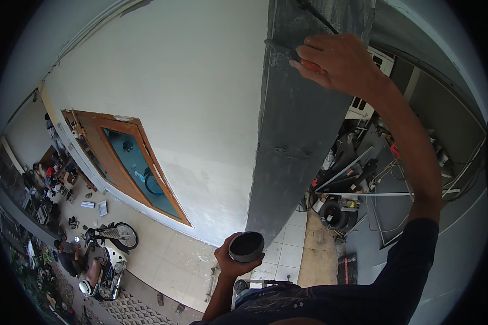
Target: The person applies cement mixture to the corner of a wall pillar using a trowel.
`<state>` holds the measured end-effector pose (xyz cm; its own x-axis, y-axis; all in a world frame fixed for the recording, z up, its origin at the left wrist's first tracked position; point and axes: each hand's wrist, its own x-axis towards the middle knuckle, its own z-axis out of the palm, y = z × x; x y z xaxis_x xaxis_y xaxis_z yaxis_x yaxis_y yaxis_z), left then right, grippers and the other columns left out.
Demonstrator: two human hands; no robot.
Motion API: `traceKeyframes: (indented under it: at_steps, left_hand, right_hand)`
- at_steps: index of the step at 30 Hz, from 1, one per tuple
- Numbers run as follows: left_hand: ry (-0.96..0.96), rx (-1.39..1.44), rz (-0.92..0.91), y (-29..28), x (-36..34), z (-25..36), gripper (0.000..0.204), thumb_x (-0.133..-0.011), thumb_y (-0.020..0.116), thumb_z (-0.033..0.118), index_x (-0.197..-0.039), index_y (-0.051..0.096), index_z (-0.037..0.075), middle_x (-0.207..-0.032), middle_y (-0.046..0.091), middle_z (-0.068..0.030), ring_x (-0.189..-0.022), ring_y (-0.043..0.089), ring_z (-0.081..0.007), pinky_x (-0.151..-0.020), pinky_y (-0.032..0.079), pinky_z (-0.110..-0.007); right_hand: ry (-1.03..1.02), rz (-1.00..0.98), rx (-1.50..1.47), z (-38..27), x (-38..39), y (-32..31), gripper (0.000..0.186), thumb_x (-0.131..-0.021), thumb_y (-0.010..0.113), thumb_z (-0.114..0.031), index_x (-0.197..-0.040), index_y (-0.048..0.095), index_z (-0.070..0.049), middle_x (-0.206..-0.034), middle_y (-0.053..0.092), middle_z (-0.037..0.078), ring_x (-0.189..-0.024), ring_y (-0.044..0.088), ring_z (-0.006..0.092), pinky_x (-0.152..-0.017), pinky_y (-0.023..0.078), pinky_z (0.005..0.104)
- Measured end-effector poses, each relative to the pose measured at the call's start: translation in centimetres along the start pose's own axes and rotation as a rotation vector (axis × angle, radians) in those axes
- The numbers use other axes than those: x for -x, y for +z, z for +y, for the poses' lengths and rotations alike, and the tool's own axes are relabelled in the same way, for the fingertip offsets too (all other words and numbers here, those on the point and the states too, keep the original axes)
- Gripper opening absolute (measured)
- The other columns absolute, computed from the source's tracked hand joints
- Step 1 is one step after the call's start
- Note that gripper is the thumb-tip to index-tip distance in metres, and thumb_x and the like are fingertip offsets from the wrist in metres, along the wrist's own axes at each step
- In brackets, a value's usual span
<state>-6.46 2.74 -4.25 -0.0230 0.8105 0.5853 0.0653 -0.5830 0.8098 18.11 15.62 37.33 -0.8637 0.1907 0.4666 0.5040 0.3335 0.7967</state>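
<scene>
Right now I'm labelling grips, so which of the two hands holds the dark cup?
The left hand, the lower one, holds the dark cup. The right hand, up by the grey surface, holds an orange-handled tool.

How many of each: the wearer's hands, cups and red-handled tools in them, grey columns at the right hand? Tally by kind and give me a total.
Wearer's hands (left hand, right hand): 2
Dark cup, in the left: 1
Red-handled tool, in the right: 1
Grey column: 1
Total: 5
</scene>
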Motion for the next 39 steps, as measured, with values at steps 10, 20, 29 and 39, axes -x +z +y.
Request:
traceKeyframes:
  at_steps: [10, 20, 29, 39]
  left_hand:
    - [-0.022, -0.023, -0.012, 0.0, -0.7, -1.0, 0.077, -0.051, 0.097, 0.031, -0.113, 0.063, 0.000, -0.095, 0.075, -0.0116, -0.088, 0.075, -0.0223, -0.080, 0.062, -0.036]
    - [-0.043, -0.023, -0.042, 0.7, -1.6, -1.0, 0.076, -0.050, 0.098, 0.031, -0.111, 0.065, 0.000, -0.094, 0.076, -0.0113, -0.088, 0.075, -0.0217, -0.080, 0.062, -0.036]
    - [-0.060, -0.023, -0.027, -0.8, -1.0, -1.1, 0.077, -0.050, 0.098, 0.033, -0.112, 0.065, 0.002, -0.094, 0.076, -0.0110, -0.087, 0.075, -0.0213, -0.080, 0.062, -0.035]
    - [-0.092, -0.038, -0.026, -0.6, 0.1, -2.0, 0.078, -0.050, 0.098, 0.036, -0.112, 0.065, 0.002, -0.093, 0.076, -0.0108, -0.086, 0.075, -0.0221, -0.078, 0.062, -0.036]
  right_hand:
    - [-0.006, 0.025, 0.176, 3.6, 1.9, -2.0, 0.018, -0.085, 0.072, -0.020, -0.076, 0.062, -0.009, -0.068, 0.059, 0.001, -0.065, 0.064, 0.0160, -0.048, 0.049, 0.0300]
    - [0.007, -0.067, 0.425, 1.0, 0.7, 2.0, 0.014, -0.077, 0.069, -0.011, -0.086, 0.065, -0.001, -0.079, 0.067, 0.010, -0.073, 0.067, 0.0172, -0.044, 0.051, 0.0287]
    - [-0.042, -0.056, 0.353, 2.4, -1.9, -0.2, 0.012, -0.083, 0.067, -0.014, -0.083, 0.064, -0.002, -0.078, 0.067, 0.006, -0.075, 0.068, 0.0172, -0.049, 0.053, 0.0304]
    - [-0.143, -0.222, 0.321, -2.4, 0.7, 2.0, 0.008, -0.079, 0.066, -0.009, -0.082, 0.063, -0.002, -0.072, 0.065, 0.006, -0.069, 0.065, 0.0174, -0.046, 0.050, 0.0293]
